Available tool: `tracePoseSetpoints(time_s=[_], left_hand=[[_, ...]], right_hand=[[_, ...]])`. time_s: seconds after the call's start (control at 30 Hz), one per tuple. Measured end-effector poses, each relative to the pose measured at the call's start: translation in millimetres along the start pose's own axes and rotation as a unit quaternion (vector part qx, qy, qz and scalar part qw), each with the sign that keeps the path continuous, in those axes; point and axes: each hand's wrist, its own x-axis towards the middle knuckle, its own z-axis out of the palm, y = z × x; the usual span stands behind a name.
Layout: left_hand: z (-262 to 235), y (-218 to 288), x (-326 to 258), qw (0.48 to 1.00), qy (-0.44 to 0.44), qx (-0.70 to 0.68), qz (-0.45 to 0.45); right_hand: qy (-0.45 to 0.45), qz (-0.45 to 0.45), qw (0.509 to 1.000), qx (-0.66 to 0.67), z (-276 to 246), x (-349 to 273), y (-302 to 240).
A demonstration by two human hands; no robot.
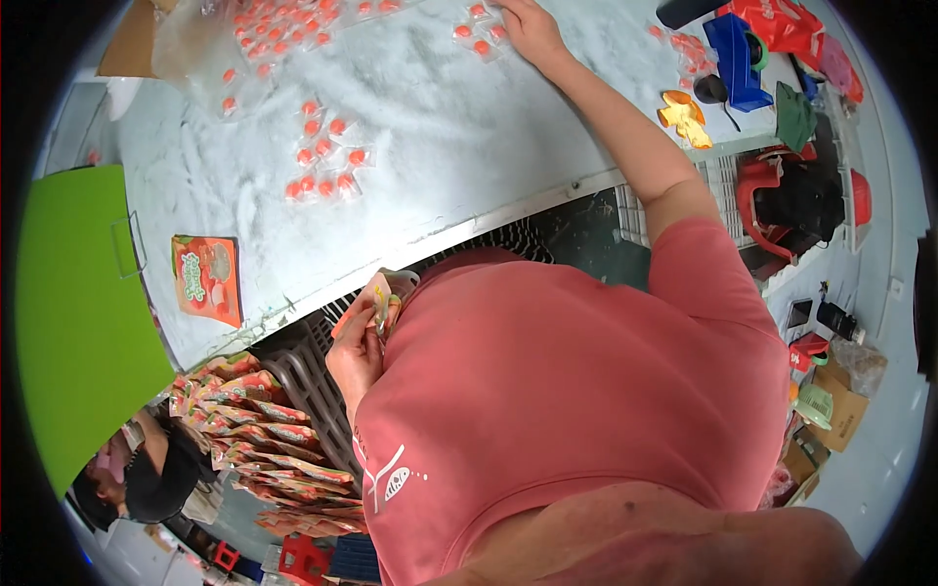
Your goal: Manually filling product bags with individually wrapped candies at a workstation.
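Observation:
My left hand (357, 344) is close to my chest, shut on an orange printed pouch (379, 293) whose top edge sticks up between the fingers. My right arm stretches far across the white marbled table (440, 127). My right hand (528, 27) lies palm down at the table's far side, next to small clear packets of orange-red balls (479, 39). Whether its fingers grip a packet is not visible. More of these packets (322, 161) lie scattered in the middle and at the far left (283, 29).
A flat orange pouch (207, 278) lies near the table's front edge. A dark plastic crate (303, 381) and a pile of orange pouches (264, 439) sit below. A green board (73, 303) is left; a blue tape dispenser (738, 59) is right. Another person (147, 469) is lower left.

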Motion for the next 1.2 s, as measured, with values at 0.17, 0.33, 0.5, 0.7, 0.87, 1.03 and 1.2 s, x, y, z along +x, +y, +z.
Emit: tracePoseSetpoints(time_s=[0.17, 0.33, 0.5, 0.7, 0.87, 1.03, 1.2], left_hand=[[0.4, 3.8, 0.6, 1.0, 0.006, -0.009, 0.0], [1.0, -1.4, -1.6, 1.0, 0.006, -0.011, -0.016], [5.8, -1.7, 5.2, 1.0, -0.002, -0.028, -0.009], [3.0, 1.8, 1.0, 1.0, -0.003, 0.007, -0.013], [3.7, 1.3, -1.8, 0.999, 0.0, 0.012, -0.034], [2.6, 7.5, 1.1, 0.999, -0.003, 0.018, -0.031], [4.6, 6.4, 3.0, 0.999, -0.007, 0.036, -0.018]], right_hand=[[-0.08, -0.064, 0.993, -0.058, 2.7, -8.2, 18.5], [-0.048, 0.123, 0.973, 0.188, -2.5, -10.3, -20.6], [-0.082, -0.112, 0.99, -0.022, 24.1, -1.8, 8.7], [-0.125, -0.27, 0.936, -0.187, 10.8, -23.0, -54.3], [-0.221, -0.27, 0.929, -0.124, 1.7, -50.6, -73.0], [-0.116, -0.189, 0.975, -0.025, -4.1, -35.2, -54.4], [0.034, -0.068, 0.984, -0.161, -14.7, 60.1, 38.2]])
